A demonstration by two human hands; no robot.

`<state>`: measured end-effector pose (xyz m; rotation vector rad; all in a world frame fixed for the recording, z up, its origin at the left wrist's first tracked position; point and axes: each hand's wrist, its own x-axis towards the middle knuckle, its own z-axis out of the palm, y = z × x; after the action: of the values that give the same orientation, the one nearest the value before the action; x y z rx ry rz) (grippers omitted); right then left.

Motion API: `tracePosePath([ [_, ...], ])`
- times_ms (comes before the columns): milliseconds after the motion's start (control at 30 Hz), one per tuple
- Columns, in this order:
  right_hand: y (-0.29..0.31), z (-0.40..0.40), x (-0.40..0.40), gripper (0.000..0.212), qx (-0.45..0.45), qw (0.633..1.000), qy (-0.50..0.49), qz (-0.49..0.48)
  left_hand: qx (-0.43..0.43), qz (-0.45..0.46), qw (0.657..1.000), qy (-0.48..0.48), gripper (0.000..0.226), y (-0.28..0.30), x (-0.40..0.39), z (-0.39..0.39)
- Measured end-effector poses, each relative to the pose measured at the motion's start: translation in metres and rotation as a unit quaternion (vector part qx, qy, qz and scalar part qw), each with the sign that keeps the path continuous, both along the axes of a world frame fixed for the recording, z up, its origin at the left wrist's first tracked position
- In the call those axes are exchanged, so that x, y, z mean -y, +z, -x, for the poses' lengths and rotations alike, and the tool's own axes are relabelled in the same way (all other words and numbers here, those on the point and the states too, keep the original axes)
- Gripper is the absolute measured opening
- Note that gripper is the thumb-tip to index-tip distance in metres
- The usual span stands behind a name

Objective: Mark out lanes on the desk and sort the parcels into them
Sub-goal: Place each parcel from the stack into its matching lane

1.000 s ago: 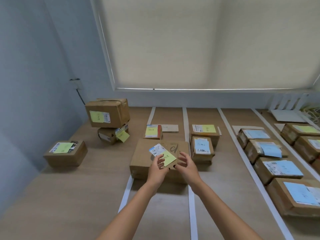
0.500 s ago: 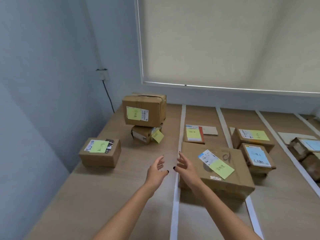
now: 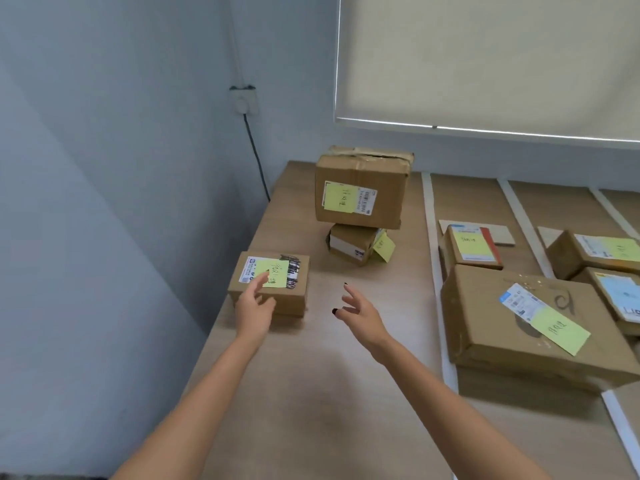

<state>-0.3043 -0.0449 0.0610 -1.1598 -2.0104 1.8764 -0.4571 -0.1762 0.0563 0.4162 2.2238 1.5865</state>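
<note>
A: Box (image 3: 273,289) at desk's (image 3: 311,393) left edge, outside the tape (image 3: 433,244) lanes, note on top. Which hand gets it?

B: Left hand (image 3: 254,308) nearer, fingers spread, empty, over the box's near-left corner. Contact unclear

A: Right hand (image 3: 360,311)?

B: Open too, nothing held, off the box's right side, clear gap between. Box lies ahead-left of it

A: Axis?

B: Long side runs roughly left-right, so I'd expect a hand on each end. Stack (image 3: 360,206) behind is untouched, flat parcel (image 3: 533,327) sits in a lane to the right
</note>
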Motion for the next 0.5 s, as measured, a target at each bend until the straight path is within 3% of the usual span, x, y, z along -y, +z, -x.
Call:
tracePosePath([
  [167,-0.007,0.042,0.001,0.065,0.017,1.000,0.001,0.025,-0.035,0.040,0.997,0.052,0.048,-0.010,0.012,0.075],
  [333,-0.022,0.083,-0.004,0.066,0.028,0.999,0.003,0.039,0.019,0.079,0.996,0.039,0.055,-0.035,0.008,0.116],
  [500,-0.045,0.111,-0.003,0.054,0.025,0.998,0.006,0.049,0.067,0.085,0.994,0.025,0.052,-0.065,0.002,0.128],
])
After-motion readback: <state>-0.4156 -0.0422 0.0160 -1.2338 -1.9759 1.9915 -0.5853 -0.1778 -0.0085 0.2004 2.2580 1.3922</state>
